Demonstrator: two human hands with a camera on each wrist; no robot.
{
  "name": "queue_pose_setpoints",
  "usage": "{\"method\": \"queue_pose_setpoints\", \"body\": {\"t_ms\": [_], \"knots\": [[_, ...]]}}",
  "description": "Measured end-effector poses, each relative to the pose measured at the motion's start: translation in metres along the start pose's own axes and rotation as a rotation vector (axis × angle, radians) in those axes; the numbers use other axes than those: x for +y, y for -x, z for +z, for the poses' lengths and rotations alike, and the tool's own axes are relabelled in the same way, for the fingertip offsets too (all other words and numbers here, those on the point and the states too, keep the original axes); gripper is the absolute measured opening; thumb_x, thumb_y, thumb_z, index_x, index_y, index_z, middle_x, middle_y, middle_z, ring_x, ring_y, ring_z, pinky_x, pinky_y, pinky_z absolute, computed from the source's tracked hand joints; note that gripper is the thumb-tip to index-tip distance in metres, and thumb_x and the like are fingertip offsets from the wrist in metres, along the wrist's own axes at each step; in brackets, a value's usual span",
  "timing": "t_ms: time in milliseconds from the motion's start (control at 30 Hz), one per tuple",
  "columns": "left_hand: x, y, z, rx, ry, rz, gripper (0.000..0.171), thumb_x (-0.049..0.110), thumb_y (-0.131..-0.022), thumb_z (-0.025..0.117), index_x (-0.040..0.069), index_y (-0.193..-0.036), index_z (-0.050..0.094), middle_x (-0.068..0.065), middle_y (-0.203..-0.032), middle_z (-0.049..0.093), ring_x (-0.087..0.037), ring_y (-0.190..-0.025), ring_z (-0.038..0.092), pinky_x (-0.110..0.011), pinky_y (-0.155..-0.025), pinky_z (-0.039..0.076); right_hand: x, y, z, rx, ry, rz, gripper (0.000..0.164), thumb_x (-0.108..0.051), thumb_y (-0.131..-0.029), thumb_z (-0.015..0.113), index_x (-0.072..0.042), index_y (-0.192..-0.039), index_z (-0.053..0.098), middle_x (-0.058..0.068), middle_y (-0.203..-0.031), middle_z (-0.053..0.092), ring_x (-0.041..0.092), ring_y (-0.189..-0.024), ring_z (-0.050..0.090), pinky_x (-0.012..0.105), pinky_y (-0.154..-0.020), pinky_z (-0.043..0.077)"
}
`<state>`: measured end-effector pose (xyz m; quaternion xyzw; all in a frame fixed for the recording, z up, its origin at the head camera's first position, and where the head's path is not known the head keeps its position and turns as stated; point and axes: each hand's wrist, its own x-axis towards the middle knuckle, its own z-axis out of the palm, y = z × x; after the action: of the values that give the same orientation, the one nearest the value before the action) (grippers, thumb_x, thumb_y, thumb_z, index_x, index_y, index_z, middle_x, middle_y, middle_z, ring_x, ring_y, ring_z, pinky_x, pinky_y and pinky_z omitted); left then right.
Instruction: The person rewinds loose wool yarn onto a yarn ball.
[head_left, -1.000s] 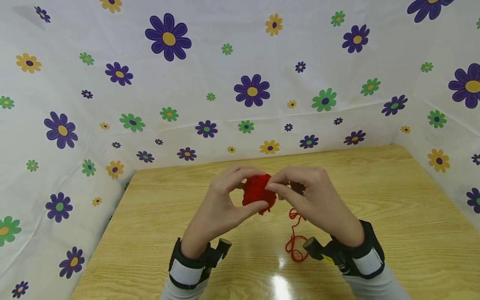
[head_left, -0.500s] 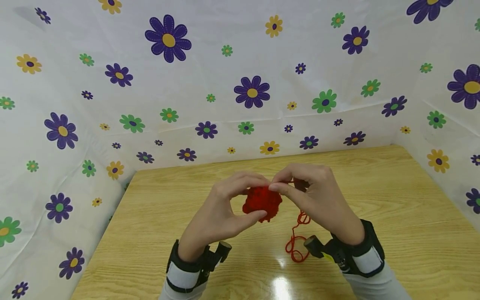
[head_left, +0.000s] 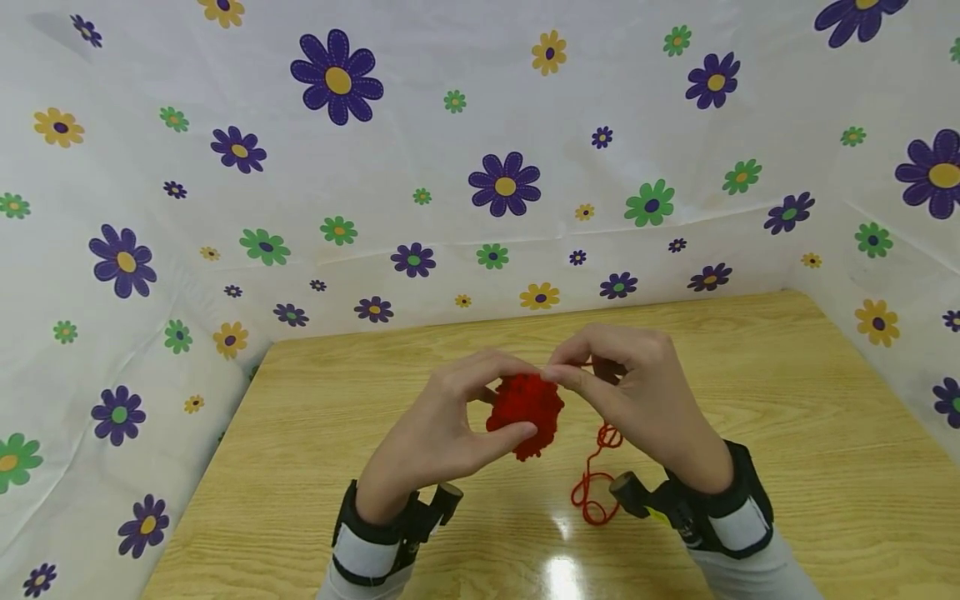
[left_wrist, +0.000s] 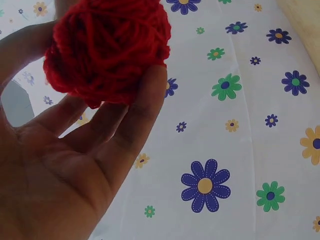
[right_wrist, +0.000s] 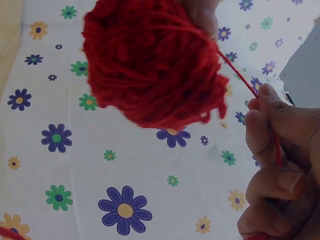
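A ball of red yarn (head_left: 527,410) is held above the table between the thumb and fingers of my left hand (head_left: 442,421). In the left wrist view the ball (left_wrist: 112,47) shows its wound strands, with fingers spread beneath and around it. My right hand (head_left: 630,387), just right of the ball, pinches a strand between thumb and forefinger. The right wrist view shows that strand (right_wrist: 236,71) running straight from the ball to the pinch, then down through the curled fingers. A loose tail of yarn (head_left: 592,500) lies looped on the table below my right hand.
The wooden table (head_left: 337,500) extends around both hands. A white cloth with printed flowers (head_left: 420,133) stands behind it and along both sides. Black straps with small cameras (head_left: 375,542) sit on both wrists.
The ball has turned in my left hand and sits slightly lower. My right hand has shifted a little up and right, still pinching the strand; the tail's upper loop moved right.
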<state>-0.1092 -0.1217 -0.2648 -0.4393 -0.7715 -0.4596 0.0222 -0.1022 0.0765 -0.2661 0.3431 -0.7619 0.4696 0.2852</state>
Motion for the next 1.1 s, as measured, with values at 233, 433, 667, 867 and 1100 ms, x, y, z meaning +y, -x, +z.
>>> {"method": "queue_pose_setpoints", "body": {"t_ms": [233, 433, 667, 867, 1100], "knots": [[0.001, 0.001, -0.001, -0.031, -0.019, -0.023, 0.038, 0.001, -0.072, 0.069, 0.004, -0.108, 0.056, 0.003, -0.102, 0.058, -0.010, -0.088, 0.055, -0.026, -0.067, 0.051, 0.002, -0.002, 0.001, 0.012, 0.007, -0.022, 0.014, 0.003, -0.068, 0.072, -0.007, -0.075, 0.065, -0.008, -0.061, 0.052, 0.006, -0.044, 0.031, 0.022, -0.037, 0.024], [0.003, 0.001, -0.002, -0.033, 0.018, 0.014, 0.039, -0.001, -0.071, 0.069, 0.003, -0.108, 0.056, -0.003, -0.104, 0.058, -0.013, -0.088, 0.055, -0.027, -0.068, 0.051, 0.007, -0.001, 0.002, 0.003, 0.002, 0.004, 0.013, 0.001, -0.070, 0.071, -0.009, -0.076, 0.065, -0.008, -0.059, 0.049, 0.007, -0.043, 0.031, 0.020, -0.037, 0.023], [0.004, 0.003, -0.002, -0.016, 0.096, 0.030, 0.044, -0.004, -0.070, 0.069, 0.001, -0.110, 0.054, -0.009, -0.106, 0.057, -0.017, -0.093, 0.055, -0.030, -0.072, 0.050, 0.026, 0.007, 0.007, -0.018, 0.040, 0.068, 0.006, -0.018, -0.075, 0.069, -0.019, -0.080, 0.066, -0.013, -0.060, 0.049, 0.007, -0.044, 0.032, 0.022, -0.038, 0.024], [0.004, 0.004, -0.004, 0.024, 0.161, 0.077, 0.045, -0.009, -0.068, 0.069, -0.001, -0.109, 0.051, -0.013, -0.109, 0.055, -0.022, -0.098, 0.053, -0.035, -0.074, 0.050, 0.038, 0.010, 0.012, -0.037, 0.034, 0.098, 0.005, -0.025, -0.078, 0.066, -0.023, -0.082, 0.065, -0.014, -0.061, 0.050, 0.007, -0.044, 0.033, 0.022, -0.037, 0.026], [0.006, 0.005, -0.006, 0.109, 0.225, 0.127, 0.044, -0.013, -0.066, 0.066, -0.005, -0.106, 0.047, -0.019, -0.112, 0.051, -0.027, -0.101, 0.051, -0.039, -0.073, 0.050, 0.039, 0.010, 0.013, -0.060, 0.040, 0.124, 0.005, -0.024, -0.081, 0.062, -0.021, -0.085, 0.064, -0.013, -0.067, 0.055, 0.007, -0.044, 0.036, 0.022, -0.037, 0.030]]}}
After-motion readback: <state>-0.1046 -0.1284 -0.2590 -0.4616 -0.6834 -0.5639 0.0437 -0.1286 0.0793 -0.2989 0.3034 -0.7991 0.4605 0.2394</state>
